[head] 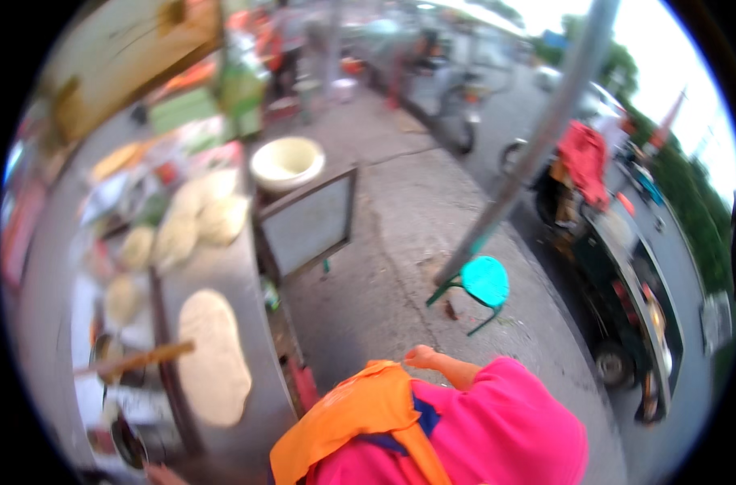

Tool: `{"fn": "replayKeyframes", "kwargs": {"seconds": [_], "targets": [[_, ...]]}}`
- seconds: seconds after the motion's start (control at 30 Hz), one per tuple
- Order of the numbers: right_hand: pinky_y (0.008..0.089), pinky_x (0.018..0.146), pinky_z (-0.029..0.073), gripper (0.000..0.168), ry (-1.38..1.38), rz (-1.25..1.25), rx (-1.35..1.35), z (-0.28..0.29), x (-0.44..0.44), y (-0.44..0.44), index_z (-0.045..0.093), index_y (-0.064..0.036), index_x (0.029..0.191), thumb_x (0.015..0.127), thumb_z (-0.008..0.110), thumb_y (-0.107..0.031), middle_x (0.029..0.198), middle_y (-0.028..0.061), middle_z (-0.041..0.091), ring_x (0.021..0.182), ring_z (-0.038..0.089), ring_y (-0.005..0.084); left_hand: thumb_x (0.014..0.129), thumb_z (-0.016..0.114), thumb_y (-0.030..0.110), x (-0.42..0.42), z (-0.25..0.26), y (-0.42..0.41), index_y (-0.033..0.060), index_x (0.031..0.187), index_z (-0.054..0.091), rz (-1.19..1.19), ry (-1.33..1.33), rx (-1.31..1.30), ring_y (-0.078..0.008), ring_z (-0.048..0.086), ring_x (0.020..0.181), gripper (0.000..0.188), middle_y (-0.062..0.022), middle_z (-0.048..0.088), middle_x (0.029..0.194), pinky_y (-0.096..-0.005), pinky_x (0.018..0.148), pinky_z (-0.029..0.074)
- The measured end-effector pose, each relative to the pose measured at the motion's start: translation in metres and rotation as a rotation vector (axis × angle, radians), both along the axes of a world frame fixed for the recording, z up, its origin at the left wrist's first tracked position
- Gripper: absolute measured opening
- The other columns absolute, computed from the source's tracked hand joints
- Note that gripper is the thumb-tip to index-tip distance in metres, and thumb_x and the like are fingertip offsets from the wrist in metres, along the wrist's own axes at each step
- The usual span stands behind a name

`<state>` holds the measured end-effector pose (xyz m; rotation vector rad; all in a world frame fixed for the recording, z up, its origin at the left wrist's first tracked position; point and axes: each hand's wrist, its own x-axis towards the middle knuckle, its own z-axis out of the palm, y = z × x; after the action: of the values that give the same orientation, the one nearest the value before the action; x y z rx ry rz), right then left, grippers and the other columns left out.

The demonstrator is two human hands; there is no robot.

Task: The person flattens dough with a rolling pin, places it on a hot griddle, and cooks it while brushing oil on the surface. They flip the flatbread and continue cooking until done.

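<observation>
A long oval sheet of flattened dough (215, 357) lies on a metal counter (256, 445) to my left. The end of a wooden stick (149, 359) overlaps its left edge. My left hand (163, 474) shows only in part at the bottom left, beside a dark round pan or bowl (128, 441); whether it grips anything is hidden. Out over the pavement, in front of my orange apron (368, 400), my right hand (421, 356) appears away from the counter. Its fingers are blurred and I make out no object in it.
Pale rounds of dough or flatbread (201, 212) are piled farther along the counter. A cream basin (287, 162) stands behind a framed grey panel (310, 221). On the pavement are a turquoise stool (484, 280) and a metal pole (526, 145). A cargo cart (626, 291) is at the roadside.
</observation>
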<state>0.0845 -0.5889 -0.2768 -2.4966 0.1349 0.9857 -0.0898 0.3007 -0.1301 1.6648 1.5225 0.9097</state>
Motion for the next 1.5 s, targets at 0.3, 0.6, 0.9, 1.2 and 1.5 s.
{"fn": "replayKeyframes", "kwargs": {"seconds": [0.3,0.6,0.9,1.2,1.5], "targets": [[0.0435,0.085,0.057,0.033,0.08,0.266,-0.023,-0.038,-0.025,-0.019,0.079,-0.015,0.101,0.089,0.065,-0.043,0.1,0.0124,0.076,0.097,0.073,0.0289,0.088,0.069,0.017,-0.017,0.03,-0.062,0.0002,0.118,0.059,0.339,-0.361,-0.176,-0.0262,0.065,0.082,0.037,-0.0142,0.064,0.103,-0.0421,0.068,0.063],[0.0417,0.084,0.057,0.031,0.099,0.559,-0.031,-0.03,0.061,0.026,0.079,-0.013,0.102,0.089,0.067,-0.039,0.099,0.0125,0.077,0.094,0.074,0.0273,0.092,0.063,0.012,-0.073,0.058,-0.207,0.0008,0.108,0.058,0.39,-0.35,-0.132,-0.0235,0.066,0.08,0.02,-0.0143,0.064,0.105,-0.0381,0.057,0.06],[0.0399,0.084,0.057,0.029,0.093,0.703,-0.002,-0.047,0.096,0.022,0.079,-0.011,0.103,0.089,0.068,-0.035,0.098,0.0126,0.077,0.092,0.074,0.0258,0.088,0.065,0.006,-0.083,0.059,-0.316,-0.0029,0.096,0.055,0.47,-0.458,-0.096,-0.0205,0.064,0.071,0.016,-0.0133,0.061,0.094,-0.0335,0.054,0.058],[0.0381,0.083,0.057,0.028,0.035,0.847,-0.046,-0.061,0.133,0.004,0.078,-0.009,0.104,0.089,0.07,-0.031,0.097,0.0127,0.077,0.089,0.075,0.0242,0.092,0.063,0.005,-0.078,0.069,-0.406,-0.0004,0.097,0.055,0.234,-0.408,-0.25,-0.0164,0.062,0.075,0.01,-0.0082,0.058,0.088,-0.0303,0.06,0.061],[0.0302,0.078,0.056,0.025,-0.329,0.539,0.728,0.1,0.065,0.18,0.076,0.0,0.109,0.091,0.073,-0.018,0.09,0.012,0.077,0.084,0.073,0.0168,0.098,0.066,0.02,-0.105,0.068,-0.398,0.0057,0.089,0.053,-0.243,-0.373,-0.314,-0.0106,0.062,0.075,0.021,-0.0021,0.059,0.085,-0.0288,0.063,0.059]]}}
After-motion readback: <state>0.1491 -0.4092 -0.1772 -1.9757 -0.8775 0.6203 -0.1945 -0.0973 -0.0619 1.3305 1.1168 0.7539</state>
